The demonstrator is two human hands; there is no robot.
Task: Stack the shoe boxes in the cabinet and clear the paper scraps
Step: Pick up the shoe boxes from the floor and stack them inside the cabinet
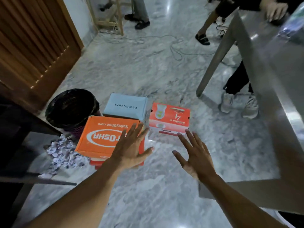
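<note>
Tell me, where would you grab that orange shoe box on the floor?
Probably by its left and right walls, one hand each, coming down from the near side. The orange box is too wide and flat-topped for one hand, the blue box crowds its far edge, and the left hand and right hand are open, holding nothing.

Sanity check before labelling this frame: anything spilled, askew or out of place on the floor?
Yes. A heap of paper scraps lies spilled on the marble floor beside the black waste basket, not in it, next to the orange SafetyShoe.com box. Loose cables trail across the floor further back.
</note>
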